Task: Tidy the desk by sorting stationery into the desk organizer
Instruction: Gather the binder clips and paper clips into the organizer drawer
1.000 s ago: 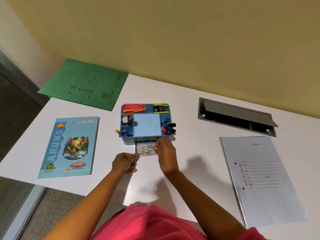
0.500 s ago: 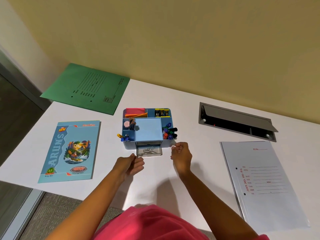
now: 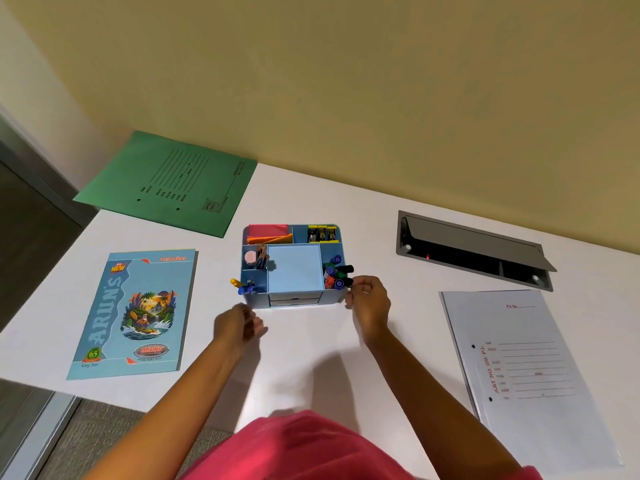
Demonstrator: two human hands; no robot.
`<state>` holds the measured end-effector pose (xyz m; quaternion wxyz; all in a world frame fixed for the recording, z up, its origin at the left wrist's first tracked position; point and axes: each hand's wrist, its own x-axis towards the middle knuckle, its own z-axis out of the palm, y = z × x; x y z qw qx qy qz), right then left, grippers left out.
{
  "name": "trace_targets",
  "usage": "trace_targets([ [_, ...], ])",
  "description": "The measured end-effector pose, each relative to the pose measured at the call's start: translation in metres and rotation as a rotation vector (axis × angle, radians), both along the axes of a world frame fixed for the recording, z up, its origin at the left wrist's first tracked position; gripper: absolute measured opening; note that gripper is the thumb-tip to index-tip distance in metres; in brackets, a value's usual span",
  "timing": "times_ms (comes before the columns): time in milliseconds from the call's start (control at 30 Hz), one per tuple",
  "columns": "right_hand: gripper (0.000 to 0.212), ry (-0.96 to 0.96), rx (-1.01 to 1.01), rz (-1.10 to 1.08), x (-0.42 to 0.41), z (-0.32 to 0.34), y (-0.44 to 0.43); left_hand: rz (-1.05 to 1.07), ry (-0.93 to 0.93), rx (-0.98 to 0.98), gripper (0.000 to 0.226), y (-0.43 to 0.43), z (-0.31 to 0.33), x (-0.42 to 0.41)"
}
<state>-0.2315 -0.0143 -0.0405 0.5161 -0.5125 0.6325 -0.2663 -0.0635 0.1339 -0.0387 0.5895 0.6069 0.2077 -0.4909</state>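
Head view: left grip [image 3: 239,323] loosely curled, empty; right grip [image 3: 369,301] curled beside organizer [image 3: 330,298], hold unclear. Its knuckles could topple markers [image 3: 337,271]

**Hand and Arm Position**

Both forearms are bare and extend forward, well apart. Left hand [image 3: 239,323]: nearer the body, fingers loosely curled, holding nothing. Right hand [image 3: 369,299]: farther forward, fingers curled inward toward the thumb; whether it pinches anything cannot be determined.
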Motion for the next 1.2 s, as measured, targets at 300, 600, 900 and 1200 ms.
trace_targets([
  [300,0.010,0.013,0.035,0.167,0.016,0.040,-0.058,-0.273,-0.394,0.076,0.022,-0.011,0.028,0.057],
  [600,0.030,0.345,0.153,0.485,0.036,0.041,-0.077,-0.540,-0.406,0.103,0.021,-0.025,0.044,0.073],
  [900,0.026,0.471,0.124,0.561,0.042,0.043,-0.083,-0.657,-0.508,0.159,0.020,-0.032,0.032,0.082],
  [1200,0.030,0.526,0.075,0.651,0.042,0.040,-0.086,-0.707,-0.616,0.173,0.028,-0.040,0.026,0.084],
])
